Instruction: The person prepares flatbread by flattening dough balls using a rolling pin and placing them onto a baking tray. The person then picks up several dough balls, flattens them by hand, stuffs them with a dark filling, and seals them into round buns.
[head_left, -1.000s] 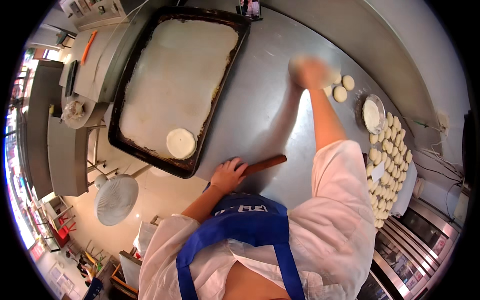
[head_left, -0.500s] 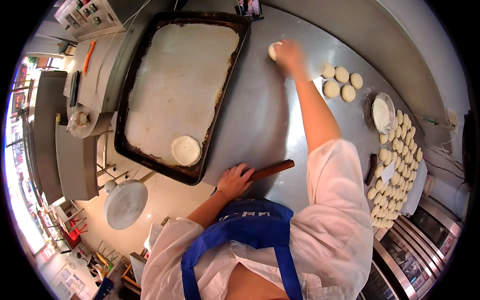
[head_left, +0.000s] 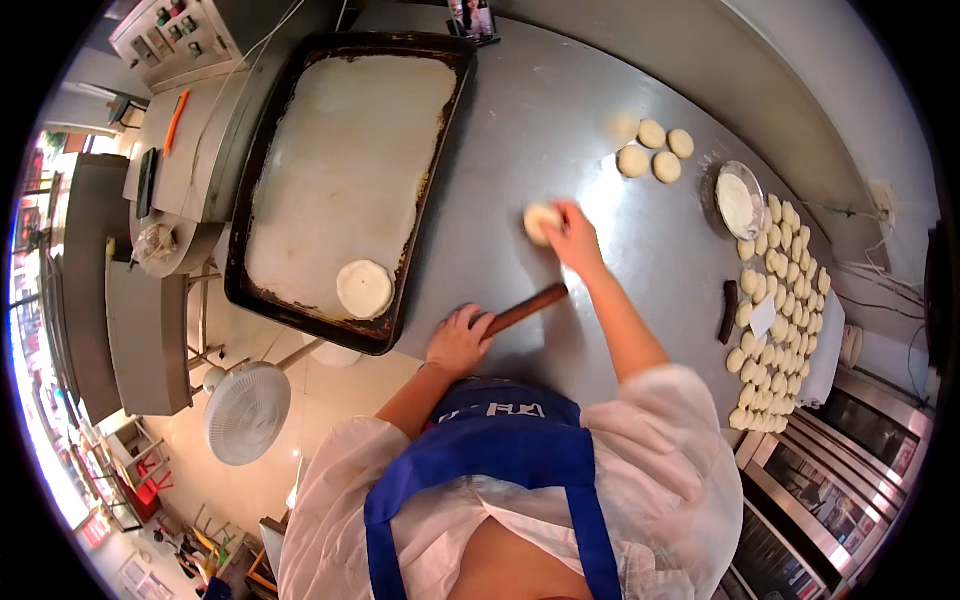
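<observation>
Right grip [head_left: 572,238] pinches a dough disc [head_left: 541,222] mid-table [head_left: 560,130]; left grip [head_left: 458,340] wraps the rolling pin [head_left: 527,309]; dark tray [head_left: 262,215] at nine o'clock, bare steel at twelve

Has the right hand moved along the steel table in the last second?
Yes. The right hand, holding a dough piece, came from the three dough rounds toward the wooden rolling pin.

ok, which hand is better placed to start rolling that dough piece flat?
Left, probably. The left hand grips the wooden rolling pin at its near end, close to the dough piece. The right hand rests on the dough and would have to let go first.
</observation>
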